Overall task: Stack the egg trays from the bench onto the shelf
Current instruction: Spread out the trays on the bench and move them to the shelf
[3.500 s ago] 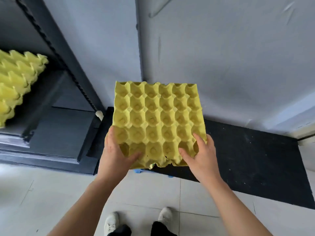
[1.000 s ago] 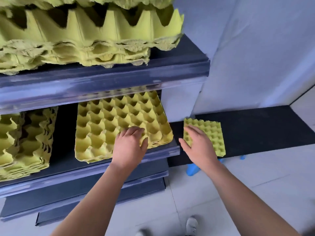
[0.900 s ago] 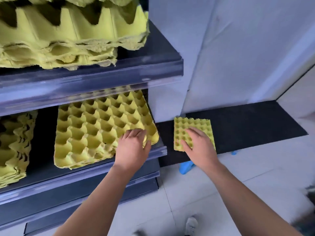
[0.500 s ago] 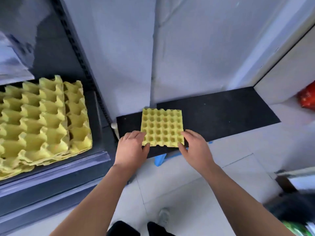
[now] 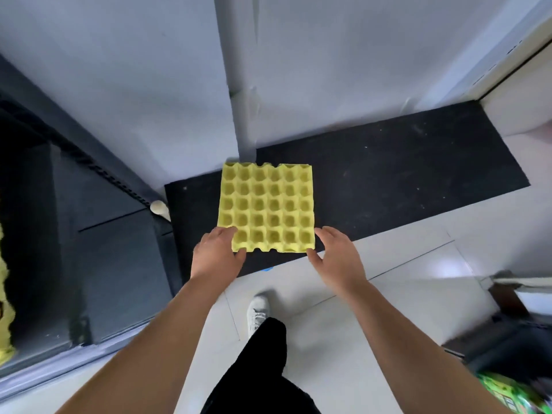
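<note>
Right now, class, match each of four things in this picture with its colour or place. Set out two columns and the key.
1 egg tray
2 bench
3 shoe
4 left hand

a white, on the floor
b yellow, on the bench
c at the tray's near left corner
d black, against the wall

Pairs: 1-b, 2-d, 3-a, 4-c

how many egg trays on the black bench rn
1. The yellow egg tray lies at the left end of the black bench, its near corners by the left hand and right hand. Others may be nested under it, hidden from above.
</note>
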`<state>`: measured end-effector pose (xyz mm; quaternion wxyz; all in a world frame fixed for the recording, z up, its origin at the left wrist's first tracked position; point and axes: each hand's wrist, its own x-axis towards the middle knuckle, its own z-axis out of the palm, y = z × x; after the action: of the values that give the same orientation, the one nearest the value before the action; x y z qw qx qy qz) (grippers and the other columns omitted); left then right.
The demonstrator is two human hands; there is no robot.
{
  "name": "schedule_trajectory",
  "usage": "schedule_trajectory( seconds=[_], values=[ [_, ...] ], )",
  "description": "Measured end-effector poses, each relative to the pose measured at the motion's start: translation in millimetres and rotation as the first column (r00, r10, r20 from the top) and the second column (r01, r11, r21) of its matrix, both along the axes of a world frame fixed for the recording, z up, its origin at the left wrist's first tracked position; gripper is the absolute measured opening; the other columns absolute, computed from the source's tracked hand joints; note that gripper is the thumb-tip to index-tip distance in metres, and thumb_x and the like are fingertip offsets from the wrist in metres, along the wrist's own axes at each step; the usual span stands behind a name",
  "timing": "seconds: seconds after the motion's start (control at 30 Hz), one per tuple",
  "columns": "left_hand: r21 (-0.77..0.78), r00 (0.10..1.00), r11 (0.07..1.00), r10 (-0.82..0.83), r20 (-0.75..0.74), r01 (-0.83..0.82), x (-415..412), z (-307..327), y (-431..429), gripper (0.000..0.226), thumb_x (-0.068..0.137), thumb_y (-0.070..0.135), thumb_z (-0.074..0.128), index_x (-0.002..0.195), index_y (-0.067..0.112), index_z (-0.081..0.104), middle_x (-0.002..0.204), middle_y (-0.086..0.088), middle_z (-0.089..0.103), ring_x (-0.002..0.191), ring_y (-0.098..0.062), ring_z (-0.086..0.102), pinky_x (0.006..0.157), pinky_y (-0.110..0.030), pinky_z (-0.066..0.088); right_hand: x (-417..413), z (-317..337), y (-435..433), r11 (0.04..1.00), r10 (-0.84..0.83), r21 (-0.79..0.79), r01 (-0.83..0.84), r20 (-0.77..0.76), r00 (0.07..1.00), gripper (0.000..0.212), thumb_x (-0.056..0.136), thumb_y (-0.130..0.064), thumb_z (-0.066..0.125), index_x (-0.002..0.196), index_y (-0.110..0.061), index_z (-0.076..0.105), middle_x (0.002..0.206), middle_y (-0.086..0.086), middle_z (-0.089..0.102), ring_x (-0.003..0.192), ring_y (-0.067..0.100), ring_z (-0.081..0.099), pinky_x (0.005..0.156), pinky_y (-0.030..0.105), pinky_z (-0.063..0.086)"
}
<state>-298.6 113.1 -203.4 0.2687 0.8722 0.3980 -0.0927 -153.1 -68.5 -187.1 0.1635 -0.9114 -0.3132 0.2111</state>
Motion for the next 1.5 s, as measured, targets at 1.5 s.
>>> schedule_trajectory(
  seconds=[1.5],
  values=[
    [-0.3, 0.739, 0.83, 0.555, 0.382, -0.47, -10, 96, -32, 0.099, 0.052, 0.038, 0.092, 0.134, 0.036, 0.036, 0.131, 0.013, 0.028, 0.109, -0.011, 0.051, 0.086, -0.032, 0.043, 49, 61, 0, 0.958, 0.044, 0.284, -0.036, -0.019, 0.999, 0.072, 0.075, -0.054, 0.063, 0.138, -0.028, 0.04, 0.152, 0.004, 0.017, 0.129, 0.023, 0.041, 0.094, 0.045, 0.048]
  ],
)
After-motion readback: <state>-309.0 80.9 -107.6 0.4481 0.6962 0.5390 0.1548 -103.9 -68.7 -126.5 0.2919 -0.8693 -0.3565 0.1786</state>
